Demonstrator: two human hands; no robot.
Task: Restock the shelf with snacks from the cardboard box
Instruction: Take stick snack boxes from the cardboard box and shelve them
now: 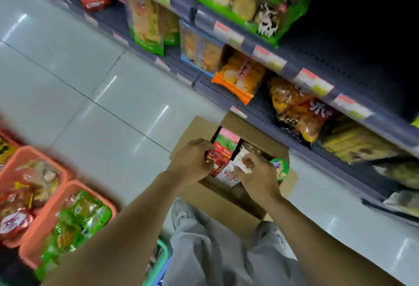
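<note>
Down at lower centre of the frame, the cardboard box [217, 199] is sitting open on the floor, tucked right against the foot of the shelf [260, 115], and both grips are working inside it. The left grip [192, 161] is curling its fingers round a red packet [216, 156] and pinching it at the edge. The right grip [257, 175] is pinching a small pale packet [243, 165] between thumb and fingers. So both are holding snacks, and I'd say neither one is clear of the box yet.

The bit that matters: the shelf is running up and to the right of the box, so the right grip is sitting nearer to it. The red packet seems to be standing with its long axis pointing up-frame, roughly toward the shelf lip.

Everything's smearing with motion blur, honestly. The hands are covering most of what's in the box, and the fingertips are mostly hiding. A green round lid [281, 167] is peeking out beside the right grip, but I can't tell if they're touching.
</note>
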